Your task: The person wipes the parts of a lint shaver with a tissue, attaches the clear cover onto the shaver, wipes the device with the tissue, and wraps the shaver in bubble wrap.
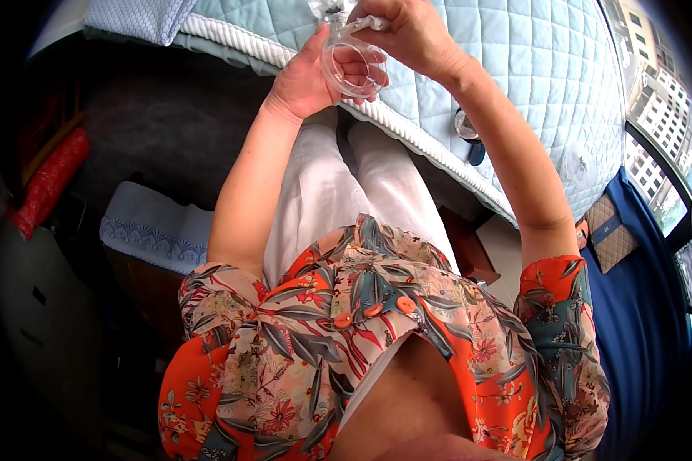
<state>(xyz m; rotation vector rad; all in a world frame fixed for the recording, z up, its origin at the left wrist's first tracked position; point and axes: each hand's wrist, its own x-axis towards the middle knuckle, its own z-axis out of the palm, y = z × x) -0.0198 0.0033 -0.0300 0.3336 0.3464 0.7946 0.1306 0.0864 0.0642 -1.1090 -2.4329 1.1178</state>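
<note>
Near the top centre, my left hand [309, 81] is palm up with its fingers curled under a clear round plastic piece [355, 69]. That piece looks like a transparent ring or shallow cup, and my left hand's fingers show through it. My right hand [409, 37] is closed on a crumpled clear plastic strip [369, 24] just above the round piece. The strip reaches toward more crinkled clear plastic with dark marks [332, 11] at the top edge. Both hands are over the edge of a light blue quilted bed.
The quilted bed cover [515, 38] spans the top. A watch-like object [466, 127] lies near its edge. A cloth-covered seat [150, 223] stands at left, beyond it a red bundle [58, 173]. At right are a blue cloth [630, 330], a tan quilted item [613, 234] and a window.
</note>
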